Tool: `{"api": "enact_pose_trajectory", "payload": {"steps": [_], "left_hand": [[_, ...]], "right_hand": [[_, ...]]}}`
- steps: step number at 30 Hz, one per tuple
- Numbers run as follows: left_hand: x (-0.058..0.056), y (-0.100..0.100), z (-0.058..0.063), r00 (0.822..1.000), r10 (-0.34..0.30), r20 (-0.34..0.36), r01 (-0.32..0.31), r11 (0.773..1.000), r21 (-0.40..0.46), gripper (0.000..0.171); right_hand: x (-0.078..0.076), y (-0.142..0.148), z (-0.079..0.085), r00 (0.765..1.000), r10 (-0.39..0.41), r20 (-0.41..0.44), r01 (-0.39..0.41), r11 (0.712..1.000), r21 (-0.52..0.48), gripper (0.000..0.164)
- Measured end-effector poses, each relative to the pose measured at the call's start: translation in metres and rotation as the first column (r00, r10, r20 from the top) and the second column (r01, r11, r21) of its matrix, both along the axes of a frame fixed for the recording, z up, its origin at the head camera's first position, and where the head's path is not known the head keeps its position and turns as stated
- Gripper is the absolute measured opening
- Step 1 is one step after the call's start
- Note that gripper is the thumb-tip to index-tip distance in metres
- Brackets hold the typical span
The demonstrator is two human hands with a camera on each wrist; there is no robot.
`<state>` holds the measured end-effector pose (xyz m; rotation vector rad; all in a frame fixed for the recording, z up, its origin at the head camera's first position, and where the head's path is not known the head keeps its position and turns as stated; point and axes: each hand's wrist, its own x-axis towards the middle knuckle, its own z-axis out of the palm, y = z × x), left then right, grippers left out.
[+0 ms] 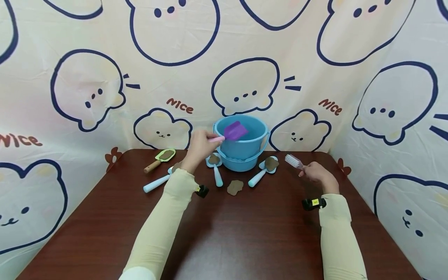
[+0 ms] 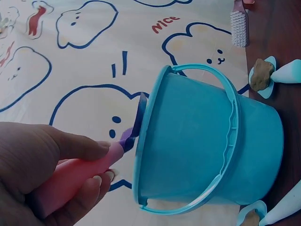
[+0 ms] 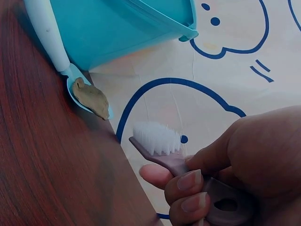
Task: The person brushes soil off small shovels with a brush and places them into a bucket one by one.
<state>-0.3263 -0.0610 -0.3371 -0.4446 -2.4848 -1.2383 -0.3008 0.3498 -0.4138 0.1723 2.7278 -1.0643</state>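
My left hand [image 1: 198, 149] grips the pink handle of a toy shovel [image 1: 236, 131] with a purple blade. The blade lies over the mouth of a blue bucket [image 1: 241, 150]; the left wrist view shows it edge-on by the rim. Whether it touches the rim I cannot tell. To the right of the bucket, my right hand [image 1: 317, 175] holds a brush [image 3: 157, 139] by its dull purple handle, white bristles facing up. A blue scoop [image 3: 75, 87] carrying a brown clay-like lump [image 3: 91, 98] lies between brush and bucket.
Another scoop [image 1: 217, 177] with a brown lump lies before the bucket, and one more [image 1: 156, 183] is partly behind my left arm. A green scoop [image 1: 152, 166] with a wooden-looking handle lies far left. A flat brown piece [image 1: 235, 187] rests on the table [image 1: 245, 241]. Patterned cloth hangs behind.
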Motion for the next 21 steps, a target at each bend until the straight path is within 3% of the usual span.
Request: {"api": "enact_pose_trajectory", "payload": {"steps": [9, 21], "left_hand": [[-0.015, 0.012, 0.000, 0.997, 0.063, -0.052, -0.064, 0.998, -0.015, 0.024], [-0.030, 0.023, 0.002, 0.997, 0.030, -0.067, -0.031, 0.999, -0.011, 0.024]], "right_hand": [[0.000, -0.004, -0.003, 1.000, -0.029, -0.010, 0.030, 0.998, 0.048, 0.040], [-0.001, -0.008, -0.005, 0.999, -0.049, -0.006, 0.050, 0.994, 0.094, 0.043]]}}
